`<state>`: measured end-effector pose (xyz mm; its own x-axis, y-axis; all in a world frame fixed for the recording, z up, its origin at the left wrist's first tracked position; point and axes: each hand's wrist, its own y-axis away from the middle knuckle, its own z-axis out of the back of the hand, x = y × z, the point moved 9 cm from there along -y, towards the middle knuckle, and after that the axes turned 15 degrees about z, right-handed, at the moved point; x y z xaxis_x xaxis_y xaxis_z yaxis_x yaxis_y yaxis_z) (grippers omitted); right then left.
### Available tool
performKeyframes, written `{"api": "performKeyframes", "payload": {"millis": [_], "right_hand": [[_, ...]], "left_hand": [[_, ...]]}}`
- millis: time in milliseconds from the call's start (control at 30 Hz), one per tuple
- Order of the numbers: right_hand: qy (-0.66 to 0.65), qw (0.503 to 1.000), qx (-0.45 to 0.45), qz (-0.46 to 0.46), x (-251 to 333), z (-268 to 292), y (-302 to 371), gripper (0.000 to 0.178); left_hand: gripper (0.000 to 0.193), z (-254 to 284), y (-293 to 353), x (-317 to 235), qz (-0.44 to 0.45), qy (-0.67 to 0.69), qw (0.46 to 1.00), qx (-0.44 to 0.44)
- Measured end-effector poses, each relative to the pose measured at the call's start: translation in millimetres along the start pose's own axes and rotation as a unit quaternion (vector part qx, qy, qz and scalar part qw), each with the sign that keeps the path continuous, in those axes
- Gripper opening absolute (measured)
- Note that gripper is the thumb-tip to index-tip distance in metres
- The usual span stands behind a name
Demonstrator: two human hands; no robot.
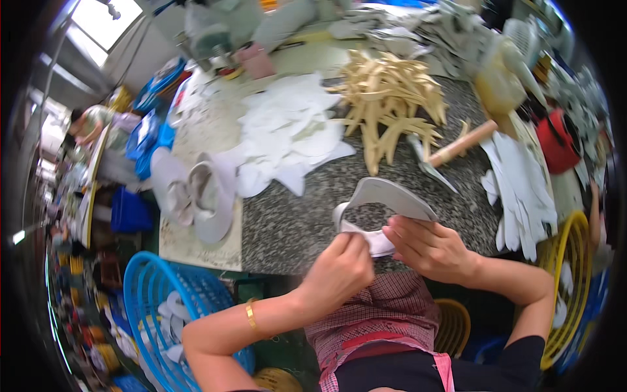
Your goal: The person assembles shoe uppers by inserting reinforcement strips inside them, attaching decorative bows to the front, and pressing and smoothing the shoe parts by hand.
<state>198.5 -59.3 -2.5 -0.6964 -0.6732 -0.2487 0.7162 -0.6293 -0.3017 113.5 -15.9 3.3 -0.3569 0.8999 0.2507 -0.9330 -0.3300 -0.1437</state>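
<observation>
A pale grey shoe upper, bent into an open loop, is held up over the near edge of the speckled stone slab. My left hand pinches the white lining at its lower left side. My right hand grips the right end, its fingers lying together along the piece and the thumb hidden. Past my right hand, a hammer with a wooden handle lies on the slab. Two more grey shoe uppers rest side by side at the table's left.
Tan curved strips are heaped at the back of the slab, beside flat white cut pieces. Long white pieces lie at the right. A jug of yellowish liquid stands behind them. A blue basket and a yellow basket flank me.
</observation>
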Motion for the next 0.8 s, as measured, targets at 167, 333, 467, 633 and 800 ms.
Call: {"api": "performKeyframes", "payload": {"millis": [167,333,467,633,800], "right_hand": [[0.043,0.996,0.071,-0.021,25.2,-22.0,37.7,0.045],[-0.020,0.997,0.046,-0.056,26.1,-21.6,46.4,0.047],[-0.064,0.994,0.041,-0.073,27.9,-19.2,62.1,0.046],[-0.130,0.987,-0.012,-0.094,16.3,-11.5,75.4,0.045],[-0.164,0.979,-0.040,-0.115,0.3,-6.0,76.2,0.046]], "left_hand": [[0.036,-10.5,11.6,-41.9,-0.106,-0.112,0.988,-0.017],[0.044,-21.2,6.1,-60.3,-0.096,-0.146,0.984,-0.026],[0.043,-17.8,1.8,-60.2,-0.137,-0.137,0.981,-0.015],[0.042,-16.2,-16.7,-63.0,-0.106,-0.056,0.993,0.002],[0.045,-15.8,-32.5,-67.7,-0.113,-0.005,0.994,-0.008]]}}
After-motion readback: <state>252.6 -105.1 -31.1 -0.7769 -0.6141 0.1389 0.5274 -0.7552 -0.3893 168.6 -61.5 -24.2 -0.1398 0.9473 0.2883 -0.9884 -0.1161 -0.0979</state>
